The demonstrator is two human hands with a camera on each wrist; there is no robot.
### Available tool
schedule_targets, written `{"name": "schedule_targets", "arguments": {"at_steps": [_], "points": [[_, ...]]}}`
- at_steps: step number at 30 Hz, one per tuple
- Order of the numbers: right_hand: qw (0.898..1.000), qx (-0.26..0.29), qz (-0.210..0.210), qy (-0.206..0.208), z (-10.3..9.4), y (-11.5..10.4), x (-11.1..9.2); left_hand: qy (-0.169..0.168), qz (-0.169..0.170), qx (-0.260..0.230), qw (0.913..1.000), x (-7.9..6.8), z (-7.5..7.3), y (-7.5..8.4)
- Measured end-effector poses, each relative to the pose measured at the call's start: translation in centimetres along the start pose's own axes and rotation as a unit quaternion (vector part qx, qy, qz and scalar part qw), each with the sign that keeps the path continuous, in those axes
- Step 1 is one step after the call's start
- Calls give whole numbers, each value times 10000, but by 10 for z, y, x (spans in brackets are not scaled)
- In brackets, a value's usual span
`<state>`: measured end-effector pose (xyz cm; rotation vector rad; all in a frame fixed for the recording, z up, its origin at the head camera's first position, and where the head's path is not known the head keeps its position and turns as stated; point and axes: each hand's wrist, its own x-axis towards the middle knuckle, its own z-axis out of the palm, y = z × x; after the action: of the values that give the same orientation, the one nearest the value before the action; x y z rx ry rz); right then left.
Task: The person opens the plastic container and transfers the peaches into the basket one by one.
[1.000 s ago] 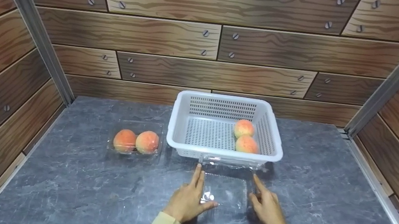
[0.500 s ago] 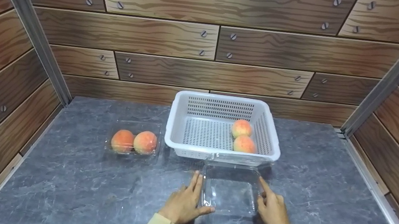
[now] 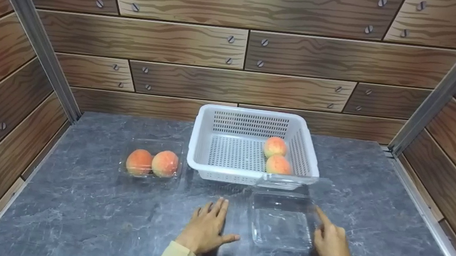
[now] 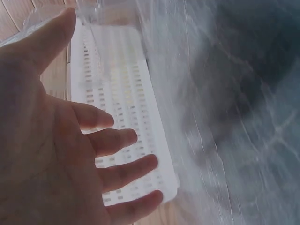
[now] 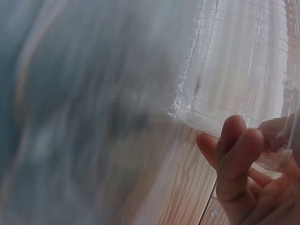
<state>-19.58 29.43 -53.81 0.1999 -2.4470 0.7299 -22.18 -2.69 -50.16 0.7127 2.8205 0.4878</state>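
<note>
An open clear plastic clamshell container (image 3: pixel 281 228) stands on the grey table, its raised lid (image 3: pixel 295 182) leaning back by the basket's front. My right hand (image 3: pixel 333 243) pinches its right side; in the right wrist view, curled fingers (image 5: pixel 236 159) lie against the clear wall (image 5: pixel 225 84). To the container's left, apart from it, my left hand (image 3: pixel 203 228) is spread with nothing in it. The left wrist view shows those fingers (image 4: pixel 126 171) separated. A white basket (image 3: pixel 196 141) behind holds two peaches (image 3: pixel 278 164) at its right side.
Farther left, another clear container (image 3: pixel 157 143) holds two peaches (image 3: pixel 165 164). Wood-patterned walls (image 3: pixel 236 51) and metal posts (image 3: pixel 434 87) bound the table (image 3: pixel 85 215) at the back and sides.
The container slid to the right together with my right hand, and its lid swung up and back. My left hand came away from its left side and spread its fingers.
</note>
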Motion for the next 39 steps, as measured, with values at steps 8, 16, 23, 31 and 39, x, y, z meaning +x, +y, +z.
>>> {"name": "schedule_targets", "arguments": {"at_steps": [8,16,23,31,39], "points": [[9970,-219,684,-287,-22,19,-2,757,346,336,9960,-1,-3,-12],[9964,-409,733,-153,-31,36,-3,2207,695,910,9686,3,0,-27],[9934,-556,989,-158,-40,45,0,3001,656,845,9479,14,-8,-42],[9921,-645,1071,-70,-48,53,0,3517,339,1043,9297,23,-14,-59],[9876,-736,1360,-288,-60,67,0,3400,-14,908,9360,27,-17,-61]]}}
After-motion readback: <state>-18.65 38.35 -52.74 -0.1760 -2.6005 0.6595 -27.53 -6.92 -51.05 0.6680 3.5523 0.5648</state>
